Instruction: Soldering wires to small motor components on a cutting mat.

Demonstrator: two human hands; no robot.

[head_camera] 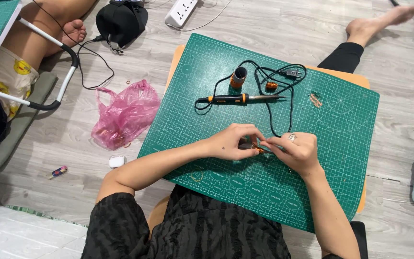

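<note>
Near the soldering iron (238, 99) on the green mat (341, 144), our left hand (231, 141) and right hand (295, 151) both pinch thin copper wire (258, 149), seemingly light and bendable, at its ends.

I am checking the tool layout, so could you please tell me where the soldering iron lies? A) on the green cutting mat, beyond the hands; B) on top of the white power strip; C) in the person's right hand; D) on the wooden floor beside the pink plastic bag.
A: the soldering iron lies flat on the green cutting mat, beyond the left hand and right hand, which pinch a small copper piece between them.
</note>
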